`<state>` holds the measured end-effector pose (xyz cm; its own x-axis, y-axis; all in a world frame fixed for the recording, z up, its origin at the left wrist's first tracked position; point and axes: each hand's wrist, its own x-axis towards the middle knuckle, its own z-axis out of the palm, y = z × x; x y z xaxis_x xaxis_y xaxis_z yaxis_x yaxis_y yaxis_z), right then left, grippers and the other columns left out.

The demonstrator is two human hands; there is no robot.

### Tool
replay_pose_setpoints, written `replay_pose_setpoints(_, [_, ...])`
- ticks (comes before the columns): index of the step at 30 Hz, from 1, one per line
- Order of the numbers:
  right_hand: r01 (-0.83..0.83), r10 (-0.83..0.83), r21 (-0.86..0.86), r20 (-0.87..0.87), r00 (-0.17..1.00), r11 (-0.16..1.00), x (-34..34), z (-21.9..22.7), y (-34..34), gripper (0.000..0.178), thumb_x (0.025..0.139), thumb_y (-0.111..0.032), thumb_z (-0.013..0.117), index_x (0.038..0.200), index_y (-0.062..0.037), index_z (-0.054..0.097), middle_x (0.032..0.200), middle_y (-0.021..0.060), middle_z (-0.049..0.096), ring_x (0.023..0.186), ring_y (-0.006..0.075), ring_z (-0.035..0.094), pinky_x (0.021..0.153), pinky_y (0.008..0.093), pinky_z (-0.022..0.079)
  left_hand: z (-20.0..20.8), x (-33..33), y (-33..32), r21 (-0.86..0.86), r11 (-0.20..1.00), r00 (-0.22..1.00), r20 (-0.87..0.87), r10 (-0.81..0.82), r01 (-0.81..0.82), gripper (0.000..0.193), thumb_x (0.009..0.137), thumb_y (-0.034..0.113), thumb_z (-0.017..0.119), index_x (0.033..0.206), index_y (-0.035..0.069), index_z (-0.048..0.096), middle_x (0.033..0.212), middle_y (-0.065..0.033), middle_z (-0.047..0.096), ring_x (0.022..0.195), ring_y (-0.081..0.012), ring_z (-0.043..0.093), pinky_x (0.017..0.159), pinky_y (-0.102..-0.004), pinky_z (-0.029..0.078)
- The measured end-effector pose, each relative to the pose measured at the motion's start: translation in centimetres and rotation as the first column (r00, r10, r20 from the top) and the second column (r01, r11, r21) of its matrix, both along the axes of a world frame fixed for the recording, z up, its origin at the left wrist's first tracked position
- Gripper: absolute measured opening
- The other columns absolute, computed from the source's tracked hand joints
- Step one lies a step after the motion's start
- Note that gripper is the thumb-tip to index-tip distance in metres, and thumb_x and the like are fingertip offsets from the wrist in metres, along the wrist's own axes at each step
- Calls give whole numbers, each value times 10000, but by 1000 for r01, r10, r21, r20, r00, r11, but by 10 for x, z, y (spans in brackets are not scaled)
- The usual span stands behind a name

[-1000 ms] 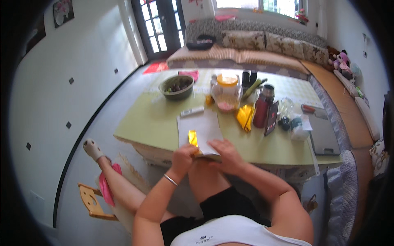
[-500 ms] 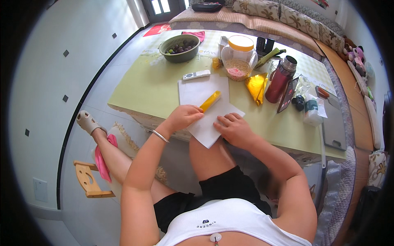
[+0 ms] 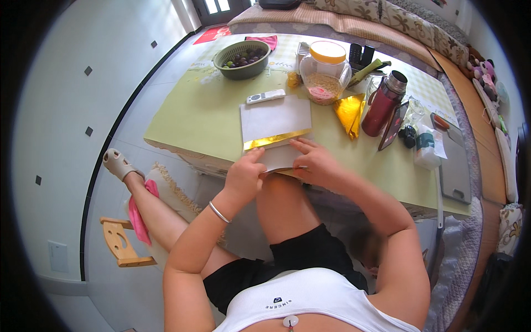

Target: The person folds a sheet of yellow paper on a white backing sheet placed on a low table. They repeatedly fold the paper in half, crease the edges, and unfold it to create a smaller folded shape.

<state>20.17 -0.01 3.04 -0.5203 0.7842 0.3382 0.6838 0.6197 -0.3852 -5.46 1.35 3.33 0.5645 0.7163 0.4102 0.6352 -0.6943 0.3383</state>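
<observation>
A white paper sheet with a shiny gold strip along its far edge lies at the table's front edge, over more white paper. My left hand grips the sheet's near left side, fingertips just below the strip and thumb at the near edge. On the other side my right hand holds it likewise, index finger stretched toward the strip. The sheet's near edge curves between my thumbs, close to my knee. What lies under my fingers is hidden.
Beyond the paper lie a white remote control and a colander of grapes. To the right stand a lidded jar, folded gold foil, a red thermos, a propped phone, a tissue pack and a grey board.
The gold strip, tilted up beside my left hand before, now lies straight across the paper. The sheet has turned square to me, and both hands have shifted to its near sides.
</observation>
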Motion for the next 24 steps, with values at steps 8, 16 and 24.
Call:
replay_pose_setpoints(8, [33,-234,-533,-315,920,846,33,-1,37,276,888,-270,709,1036,-38,728,1307,160,631,1130,321,609,966,375,479,-14,-9,27,-333,942,959,253,126,-36,176,835,164,705,879,-6,727,1163,-211,674,1089,-339,623,937,-380,484])
replay_pose_setpoints(16, [289,-325,-161,-286,902,944,30,-23,49,252,729,-216,781,771,4,666,1034,136,669,988,336,599,861,398,497,-16,10,45,-114,945,937,140,321,-307,188,786,173,741,752,6,664,793,-133,628,859,-318,604,793,-414,487])
replay_pose_setpoints(24, [335,-359,-134,-259,896,933,23,-24,48,241,695,-202,787,696,-15,634,1001,119,662,979,327,601,853,406,499,-14,24,42,468,883,999,-45,-14,33,456,831,267,727,1167,-27,634,1219,-192,640,1140,-377,596,1009,-463,461])
